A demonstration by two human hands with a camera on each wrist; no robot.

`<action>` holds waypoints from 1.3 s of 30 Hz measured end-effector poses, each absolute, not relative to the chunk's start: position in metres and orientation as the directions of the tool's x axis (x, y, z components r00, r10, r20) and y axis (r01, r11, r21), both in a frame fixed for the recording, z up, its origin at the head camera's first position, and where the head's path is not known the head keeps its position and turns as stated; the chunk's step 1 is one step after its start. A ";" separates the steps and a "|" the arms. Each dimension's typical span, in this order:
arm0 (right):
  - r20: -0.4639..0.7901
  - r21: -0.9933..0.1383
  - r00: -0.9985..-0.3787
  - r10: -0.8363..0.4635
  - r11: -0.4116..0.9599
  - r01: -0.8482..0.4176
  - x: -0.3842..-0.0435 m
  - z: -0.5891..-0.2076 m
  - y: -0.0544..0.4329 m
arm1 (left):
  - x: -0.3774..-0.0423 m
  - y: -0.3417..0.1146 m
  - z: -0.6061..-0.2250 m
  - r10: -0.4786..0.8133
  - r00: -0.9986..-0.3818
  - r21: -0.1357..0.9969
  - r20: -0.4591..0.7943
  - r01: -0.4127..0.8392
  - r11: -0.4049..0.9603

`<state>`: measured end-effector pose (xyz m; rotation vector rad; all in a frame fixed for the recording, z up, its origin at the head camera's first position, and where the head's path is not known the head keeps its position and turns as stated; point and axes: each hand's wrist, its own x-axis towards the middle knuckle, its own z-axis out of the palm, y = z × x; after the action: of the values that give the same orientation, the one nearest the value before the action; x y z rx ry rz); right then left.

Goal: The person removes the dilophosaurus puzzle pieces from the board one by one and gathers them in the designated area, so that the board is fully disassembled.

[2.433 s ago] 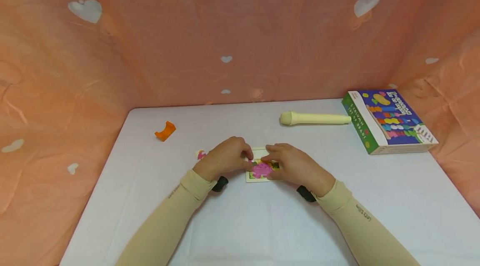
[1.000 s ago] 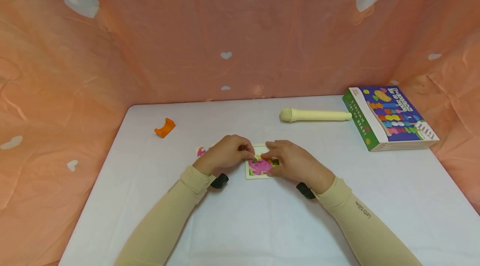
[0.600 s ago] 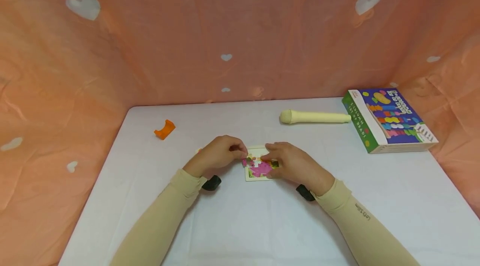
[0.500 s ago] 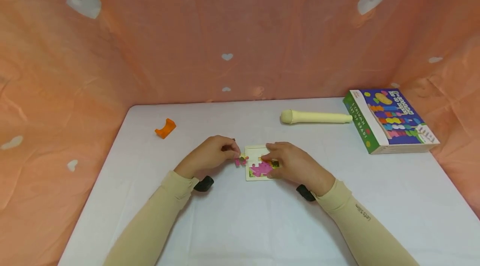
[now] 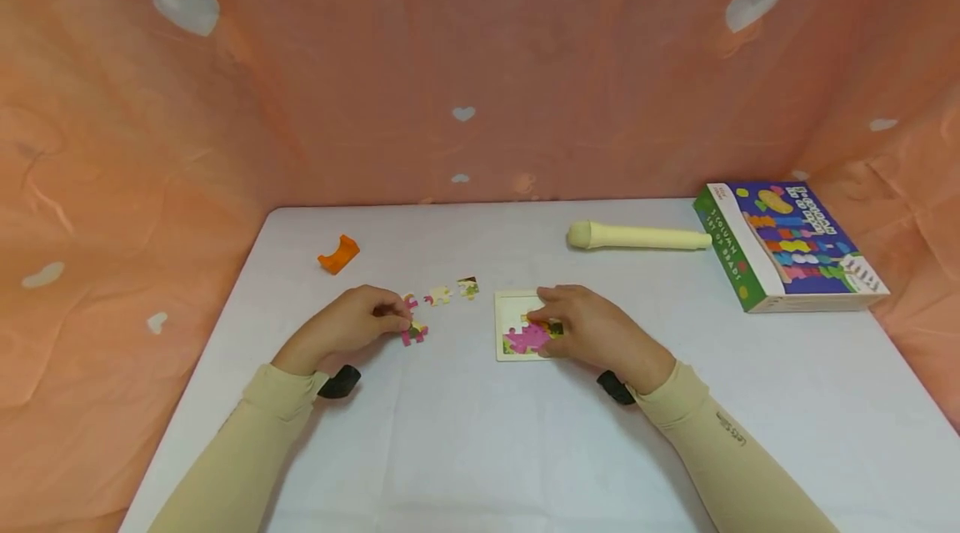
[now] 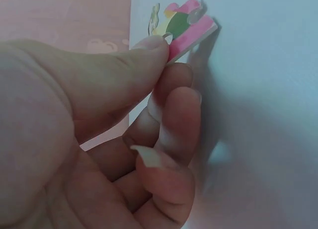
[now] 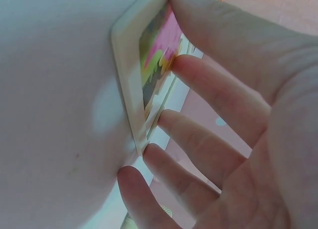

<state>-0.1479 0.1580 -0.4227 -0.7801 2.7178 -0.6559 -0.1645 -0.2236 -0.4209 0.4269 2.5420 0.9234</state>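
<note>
My left hand [image 5: 347, 328] pinches a pink, green and yellow jigsaw piece [image 6: 196, 33] between thumb and forefinger, low over the table. Its other fingers are curled in below. Just beyond it lie a small pink loose piece [image 5: 410, 299], a pale yellow piece [image 5: 439, 296] and a dark-cornered piece [image 5: 468, 287]. My right hand [image 5: 600, 334] rests on the right side of a cream puzzle tray [image 5: 499, 324], its fingers spread and fairly straight. Pink and green pieces [image 5: 529, 339] fill the tray's lower part; its upper left shows bare base. The hand hides the tray's right edge.
An orange curved block [image 5: 340, 254] lies at the back left of the white table [image 5: 465, 450]. Towards the back right is a pale yellow stick [image 5: 645, 237], its end near a bead-set box [image 5: 795, 245]. A peach curtain [image 5: 465, 57] hangs behind.
My left hand has drawn the jigsaw piece out of the tray and carried it left to the loose pieces, which now show. My right hand has stayed on the tray.
</note>
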 end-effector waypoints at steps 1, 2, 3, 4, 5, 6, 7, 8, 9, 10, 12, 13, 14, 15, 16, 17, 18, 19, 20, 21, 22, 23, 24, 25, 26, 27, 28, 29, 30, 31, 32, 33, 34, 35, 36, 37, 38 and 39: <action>-0.103 -0.482 -0.831 -0.546 0.758 -0.438 -0.148 -0.422 0.158 | -0.164 -0.224 -0.421 0.409 -0.873 0.664 -0.266 0.142 0.735; -0.100 -0.480 -0.831 -0.548 0.758 -0.442 -0.148 -0.423 0.158 | -0.164 -0.224 -0.421 0.410 -0.872 0.663 -0.266 0.143 0.734; -0.098 -0.480 -0.830 -0.548 0.757 -0.443 -0.148 -0.423 0.158 | -0.164 -0.224 -0.421 0.412 -0.872 0.666 -0.265 0.144 0.732; -0.094 -0.478 -0.829 -0.551 0.756 -0.447 -0.148 -0.424 0.158 | -0.165 -0.223 -0.421 0.415 -0.871 0.666 -0.263 0.147 0.731; -0.093 -0.475 -0.829 -0.551 0.756 -0.450 -0.148 -0.424 0.158 | -0.165 -0.223 -0.421 0.416 -0.871 0.666 -0.261 0.149 0.731; -0.093 -0.473 -0.829 -0.551 0.757 -0.450 -0.148 -0.424 0.158 | -0.165 -0.222 -0.421 0.415 -0.872 0.665 -0.260 0.150 0.732; -0.093 -0.470 -0.829 -0.551 0.758 -0.451 -0.148 -0.424 0.158 | -0.165 -0.222 -0.422 0.415 -0.873 0.662 -0.257 0.154 0.733; -0.092 -0.466 -0.829 -0.552 0.759 -0.454 -0.148 -0.424 0.158 | -0.165 -0.222 -0.421 0.417 -0.873 0.661 -0.252 0.159 0.733; -0.091 -0.464 -0.829 -0.552 0.760 -0.455 -0.148 -0.424 0.158 | -0.164 -0.222 -0.421 0.418 -0.874 0.659 -0.249 0.164 0.734; -0.088 -0.462 -0.828 -0.553 0.759 -0.458 -0.148 -0.424 0.158 | -0.164 -0.222 -0.421 0.416 -0.875 0.656 -0.247 0.165 0.736; -0.083 -0.458 -0.828 -0.555 0.759 -0.463 -0.148 -0.424 0.158 | -0.163 -0.223 -0.420 0.411 -0.880 0.651 -0.239 0.169 0.740; -0.079 -0.458 -0.827 -0.556 0.757 -0.466 -0.148 -0.424 0.158 | -0.163 -0.224 -0.420 0.409 -0.882 0.648 -0.233 0.173 0.742; -0.075 -0.456 -0.826 -0.559 0.756 -0.470 -0.149 -0.425 0.158 | -0.163 -0.224 -0.418 0.406 -0.885 0.644 -0.227 0.176 0.744; -0.071 -0.455 -0.825 -0.561 0.754 -0.473 -0.149 -0.425 0.158 | -0.163 -0.225 -0.417 0.398 -0.890 0.642 -0.224 0.172 0.747; -0.068 -0.451 -0.824 -0.563 0.754 -0.478 -0.149 -0.425 0.158 | -0.163 -0.225 -0.416 0.391 -0.894 0.639 -0.220 0.171 0.750; -0.066 -0.448 -0.824 -0.562 0.755 -0.479 -0.150 -0.425 0.158 | -0.163 -0.224 -0.414 0.387 -0.897 0.638 -0.214 0.171 0.751; -0.065 -0.446 -0.827 -0.558 0.758 -0.476 -0.150 -0.425 0.159 | -0.163 -0.223 -0.413 0.385 -0.899 0.637 -0.208 0.174 0.751; -0.062 -0.443 -0.832 -0.551 0.762 -0.472 -0.150 -0.424 0.159 | -0.163 -0.221 -0.412 0.386 -0.899 0.638 -0.204 0.177 0.749; -0.061 -0.439 -0.839 -0.540 0.770 -0.463 -0.151 -0.424 0.160 | -0.164 -0.218 -0.411 0.392 -0.898 0.642 -0.199 0.183 0.745; -0.066 -0.440 -0.851 -0.522 0.780 -0.444 -0.151 -0.424 0.161 | -0.164 -0.214 -0.411 0.397 -0.896 0.649 -0.199 0.183 0.738; -0.075 -0.445 -0.862 -0.502 0.790 -0.422 -0.151 -0.423 0.161 | -0.165 -0.208 -0.411 0.407 -0.892 0.659 -0.199 0.186 0.729; -0.086 -0.452 -0.872 -0.481 0.799 -0.396 -0.151 -0.422 0.162 | -0.165 -0.201 -0.411 0.417 -0.887 0.670 -0.197 0.189 0.718; -0.097 -0.461 -0.880 -0.465 0.804 -0.374 -0.152 -0.422 0.162 | -0.166 -0.194 -0.411 0.428 -0.882 0.679 -0.196 0.193 0.709; -0.109 -0.469 -0.886 -0.451 0.809 -0.355 -0.152 -0.421 0.163 | -0.167 -0.185 -0.412 0.442 -0.876 0.687 -0.193 0.201 0.698; -0.124 -0.479 -0.890 -0.438 0.812 -0.333 -0.153 -0.421 0.163 | -0.168 -0.175 -0.414 0.457 -0.870 0.691 -0.184 0.216 0.690; -0.138 -0.489 -0.892 -0.430 0.813 -0.316 -0.153 -0.421 0.163 | -0.169 -0.166 -0.415 0.470 -0.865 0.691 -0.177 0.231 0.685; -0.148 -0.496 -0.892 -0.427 0.812 -0.306 -0.154 -0.421 0.164 | -0.170 -0.155 -0.416 0.481 -0.860 0.688 -0.169 0.246 0.682; -0.151 -0.501 -0.891 -0.428 0.810 -0.304 -0.154 -0.421 0.164 | -0.171 -0.145 -0.417 0.491 -0.856 0.681 -0.158 0.266 0.682; -0.155 -0.503 -0.891 -0.426 0.810 -0.300 -0.154 -0.421 0.164 | -0.173 -0.135 -0.418 0.502 -0.852 0.674 -0.151 0.283 0.682; -0.157 -0.504 -0.893 -0.422 0.812 -0.295 -0.155 -0.421 0.164 | -0.174 -0.126 -0.418 0.515 -0.845 0.669 -0.143 0.301 0.679; -0.154 -0.503 -0.894 -0.420 0.812 -0.295 -0.155 -0.422 0.165 | -0.176 -0.116 -0.419 0.528 -0.838 0.667 -0.138 0.315 0.675; -0.149 -0.501 -0.896 -0.419 0.813 -0.297 -0.155 -0.422 0.165 | -0.177 -0.107 -0.419 0.537 -0.832 0.669 -0.137 0.321 0.670; -0.143 -0.499 -0.897 -0.418 0.813 -0.300 -0.155 -0.422 0.166 | -0.179 -0.099 -0.419 0.546 -0.827 0.672 -0.137 0.327 0.665; -0.138 -0.498 -0.897 -0.419 0.813 -0.302 -0.155 -0.422 0.166 | -0.181 -0.092 -0.420 0.556 -0.820 0.671 -0.135 0.337 0.660; -0.133 -0.498 -0.898 -0.419 0.812 -0.304 -0.155 -0.422 0.167 | -0.183 -0.085 -0.420 0.564 -0.814 0.672 -0.138 0.341 0.657; -0.126 -0.500 -0.898 -0.422 0.809 -0.310 -0.156 -0.422 0.168 | -0.185 -0.079 -0.420 0.570 -0.810 0.670 -0.140 0.346 0.656; -0.120 -0.502 -0.897 -0.426 0.806 -0.315 -0.156 -0.423 0.169 | -0.186 -0.074 -0.420 0.573 -0.807 0.666 -0.143 0.350 0.659; -0.118 -0.505 -0.897 -0.427 0.803 -0.316 -0.156 -0.423 0.170 | -0.188 -0.070 -0.420 0.574 -0.805 0.661 -0.150 0.350 0.664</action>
<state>-0.1563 0.1698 -0.4227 -0.5780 2.7653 -0.7158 -0.1877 -0.0700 -0.4204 0.7302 2.5350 0.9022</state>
